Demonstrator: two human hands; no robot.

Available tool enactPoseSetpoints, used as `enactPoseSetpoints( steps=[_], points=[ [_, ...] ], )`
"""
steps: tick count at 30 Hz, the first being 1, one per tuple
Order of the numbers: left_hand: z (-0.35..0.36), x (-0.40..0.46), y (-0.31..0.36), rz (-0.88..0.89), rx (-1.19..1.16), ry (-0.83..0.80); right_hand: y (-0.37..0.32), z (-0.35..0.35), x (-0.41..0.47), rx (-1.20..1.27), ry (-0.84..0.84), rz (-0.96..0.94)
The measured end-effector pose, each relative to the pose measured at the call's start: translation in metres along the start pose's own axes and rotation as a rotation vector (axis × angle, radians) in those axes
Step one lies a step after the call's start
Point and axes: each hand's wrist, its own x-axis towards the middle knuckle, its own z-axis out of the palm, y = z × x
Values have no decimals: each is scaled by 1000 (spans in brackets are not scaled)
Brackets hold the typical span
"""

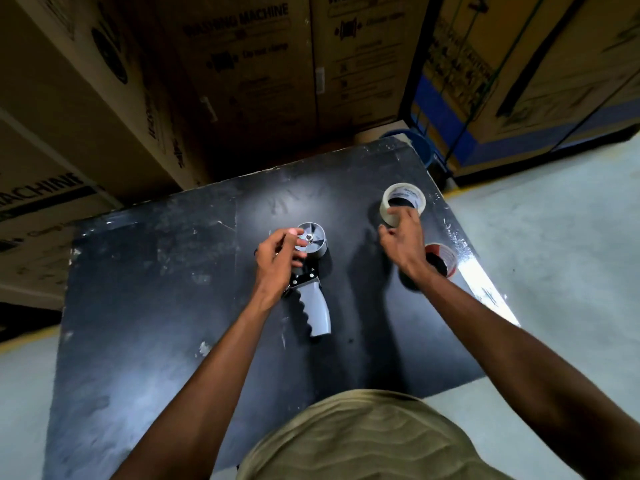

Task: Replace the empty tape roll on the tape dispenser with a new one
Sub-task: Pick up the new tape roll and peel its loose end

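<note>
Head view: tape dispenser (309,282) lies flat on the black table (156,306), grey handle toward the person, bare hub (310,241) facing up with no roll on it; I judge it is laid this way so a roll can drop straight onto the hub; left hand (277,261) rests over the dispenser frame beside the hub, fingers loosely curled and touching it, probably to steady it, not clamped on anything I can make out; right hand (401,242) reaches to the new tape roll (403,204) standing on the far right of the table, fingers spread against its near wall, not yet closed round it; empty core (441,259) sits just behind the right wrist, partly hidden; dispenser blade end covered by the left hand; box lettering blurred
</note>
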Motion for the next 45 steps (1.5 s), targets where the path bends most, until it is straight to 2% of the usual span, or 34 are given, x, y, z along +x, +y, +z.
enactPoseSetpoints(
  steps=[6,9,13,18,24,28,35,39,42,45],
  points=[
    [26,4,9,-31,-26,-107,5,-1,29,-142,-55,85],
    [33,3,10,-45,-12,-129,4,-1,30,-107,-4,129],
    [41,-3,13,-74,-12,-166,4,-2,24,-72,26,93],
    [49,-9,24,-138,-24,-214,0,3,16,209,-15,143],
    [58,-17,38,-235,-14,-198,-33,-2,-10,557,-115,172],
    [65,-23,51,-284,-68,-217,-59,-12,-38,682,-207,155],
    [67,-34,67,-144,-85,-106,-87,-34,-63,803,-210,199],
    [59,-37,76,-108,-146,-113,-96,-46,-64,715,-280,171],
    [52,-38,78,-130,-177,-139,-100,-58,-63,605,-399,92],
    [46,-40,80,-170,-222,-177,-102,-69,-62,471,-430,35]
  ],
)
